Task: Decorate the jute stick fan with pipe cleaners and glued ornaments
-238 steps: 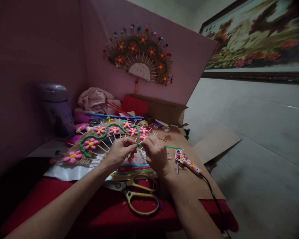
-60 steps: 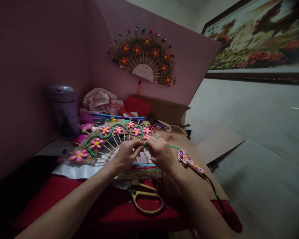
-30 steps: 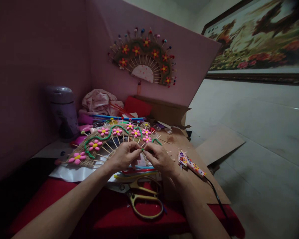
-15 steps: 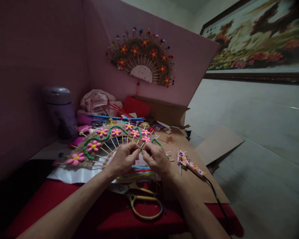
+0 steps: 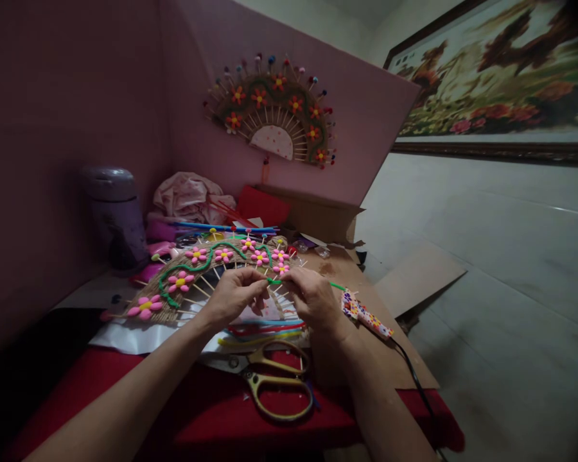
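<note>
Between my two hands runs a green pipe cleaner [image 5: 337,285], its free end sticking out to the right past my knuckles. My left hand [image 5: 238,292] pinches one end of it between thumb and fingertips. My right hand [image 5: 308,292] is closed on it a little further right. Below and behind them lies a twine-wrapped fan of sticks [image 5: 207,255], with pink clay flowers [image 5: 180,281] and a wavy green strip on its band. My hands cover the fan's right part.
Gold-handled scissors [image 5: 279,388] lie on the red cloth [image 5: 183,410] in front. A flowered glue gun [image 5: 366,314] with a black cord rests on cardboard [image 5: 327,359] at right. A purple bottle [image 5: 118,218] stands left. Another decorated fan [image 5: 270,115] hangs on the pink board.
The pipe cleaner now shows stretched out to the right beyond my right hand. My hands, close together before, have moved slightly apart, and the right wrist has turned.
</note>
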Demonstrator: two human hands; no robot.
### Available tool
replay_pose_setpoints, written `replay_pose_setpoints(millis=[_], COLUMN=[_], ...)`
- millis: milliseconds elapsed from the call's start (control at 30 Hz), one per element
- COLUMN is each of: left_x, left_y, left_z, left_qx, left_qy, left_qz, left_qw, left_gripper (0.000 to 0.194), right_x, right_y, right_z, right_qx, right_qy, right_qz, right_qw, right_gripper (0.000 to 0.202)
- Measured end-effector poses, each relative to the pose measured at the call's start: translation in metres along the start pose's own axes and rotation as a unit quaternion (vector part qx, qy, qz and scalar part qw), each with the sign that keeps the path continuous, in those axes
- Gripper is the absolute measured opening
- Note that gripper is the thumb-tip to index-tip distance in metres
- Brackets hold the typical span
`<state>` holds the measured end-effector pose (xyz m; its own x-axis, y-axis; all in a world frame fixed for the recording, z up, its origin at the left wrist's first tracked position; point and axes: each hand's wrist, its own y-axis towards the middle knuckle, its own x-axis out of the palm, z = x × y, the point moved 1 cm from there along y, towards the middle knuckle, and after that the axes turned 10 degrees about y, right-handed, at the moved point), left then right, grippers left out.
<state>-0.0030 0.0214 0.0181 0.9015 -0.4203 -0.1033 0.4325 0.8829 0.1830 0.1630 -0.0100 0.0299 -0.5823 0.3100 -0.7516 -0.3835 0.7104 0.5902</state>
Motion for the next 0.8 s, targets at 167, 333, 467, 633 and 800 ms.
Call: replay_pose_setpoints(millis=[167, 333, 467, 633, 800], left_x=[0.000, 0.001, 0.002, 0.002, 0.000], left_y=[0.000, 0.001, 0.002, 0.000, 0.002], left_z=[-0.001, -0.008, -0.007, -0.002, -0.006], left_qx=[0.013, 0.026, 0.025, 0.010, 0.014], left_qy=[-0.008, 0.027, 0.010, 0.005, 0.006], left_qz=[0.017, 0.050, 0.012, -0.011, 0.058], left_qw=[1.000, 0.998, 1.000, 1.000, 0.998], left_gripper=[0.018, 0.013, 0.017, 0.022, 0.018], right_x=[0.002, 0.005, 0.000, -0.003, -0.013], right_y=[-0.001, -0.001, -0.001, 0.001, -0.007], right_z=[-0.005, -0.010, -0.008, -0.007, -0.017], right_qx=[-0.007, -0.019, -0.030, -0.032, -0.023], right_qy=[0.012, -0.042, -0.076, -0.117, -0.121], right_qz=[0.003, -0.014, -0.006, -0.013, 0.067], right_qw=[1.000, 0.999, 0.997, 0.993, 0.990], right_gripper=[0.012, 0.011, 0.013, 0.012, 0.016])
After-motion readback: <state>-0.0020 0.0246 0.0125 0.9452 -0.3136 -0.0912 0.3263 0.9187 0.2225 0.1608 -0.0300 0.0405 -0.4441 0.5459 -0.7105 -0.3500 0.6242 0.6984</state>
